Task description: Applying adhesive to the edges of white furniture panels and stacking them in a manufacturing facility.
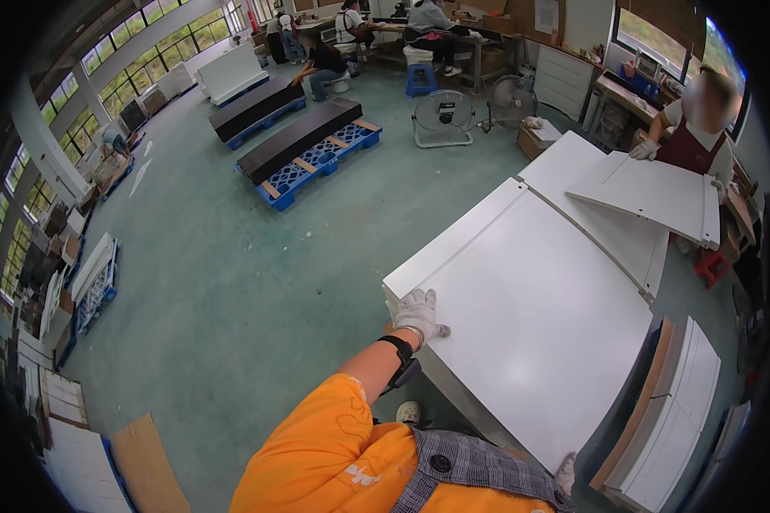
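A large white panel (pixel 539 308) lies flat in front of me. My left hand (pixel 417 314), in a white work glove, grips its near left corner. My right hand (pixel 565 473), also gloved, holds the panel's near edge at the lower right; only part of it shows behind my checked vest. Beyond it lies a second white panel (pixel 590 184). A co-worker in a dark red apron (pixel 693 141) across from me holds a smaller white board (pixel 650 197) tilted above that far panel.
White boards lean stacked at the lower right (pixel 667 419). Black panels rest on blue pallets (pixel 316 154) on the green floor. Two floor fans (pixel 443 115) stand behind. Several people sit at benches at the back. More boards lie at the left wall (pixel 85 282).
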Demonstrator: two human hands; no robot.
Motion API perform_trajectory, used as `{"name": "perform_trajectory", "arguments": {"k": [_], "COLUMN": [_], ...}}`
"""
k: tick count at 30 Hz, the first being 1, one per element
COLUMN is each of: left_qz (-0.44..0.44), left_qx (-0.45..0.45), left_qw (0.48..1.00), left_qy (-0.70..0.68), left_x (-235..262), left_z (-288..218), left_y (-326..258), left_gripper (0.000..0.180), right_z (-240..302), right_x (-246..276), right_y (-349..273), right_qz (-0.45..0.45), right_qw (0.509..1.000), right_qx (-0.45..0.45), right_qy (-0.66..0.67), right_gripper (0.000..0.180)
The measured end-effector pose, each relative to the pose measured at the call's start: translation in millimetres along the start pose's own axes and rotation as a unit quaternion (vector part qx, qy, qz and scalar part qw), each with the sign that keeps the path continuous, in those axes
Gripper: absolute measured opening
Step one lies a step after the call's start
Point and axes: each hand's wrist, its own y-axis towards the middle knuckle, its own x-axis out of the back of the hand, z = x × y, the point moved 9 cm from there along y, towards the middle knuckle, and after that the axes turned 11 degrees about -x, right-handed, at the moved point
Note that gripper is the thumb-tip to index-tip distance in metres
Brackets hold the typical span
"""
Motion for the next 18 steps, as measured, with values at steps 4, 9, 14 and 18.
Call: {"name": "perform_trajectory", "arguments": {"k": [4, 9, 14, 18], "left_qz": [0.002, -0.004, 0.003, -0.001], "left_qx": [0.010, 0.003, 0.014, 0.019], "left_qw": [1.000, 1.000, 1.000, 1.000], "left_qy": [0.006, 0.004, 0.011, 0.007], "left_x": [-3.9, -7.6, 1.8, -0.8], "left_z": [3.1, 2.4, -1.3, 4.6], "left_y": [1.2, 6.3, -2.3, -3.3], "left_gripper": [0.103, 0.103, 0.103, 0.103], "right_z": [-45.9, -23.3, 12.5, 39.3], "right_x": [26.8, 29.7, -14.1, -27.5], "right_y": [60.1, 45.7, -21.4, -51.2], "right_qz": [0.082, 0.008, -0.013, -0.018], "right_qw": [0.994, 0.996, 0.998, 0.998], "right_qx": [-0.058, 0.083, 0.002, 0.032], "right_qy": [0.039, -0.013, 0.066, 0.041], "right_gripper": [0.055, 0.057, 0.056, 0.057]}}
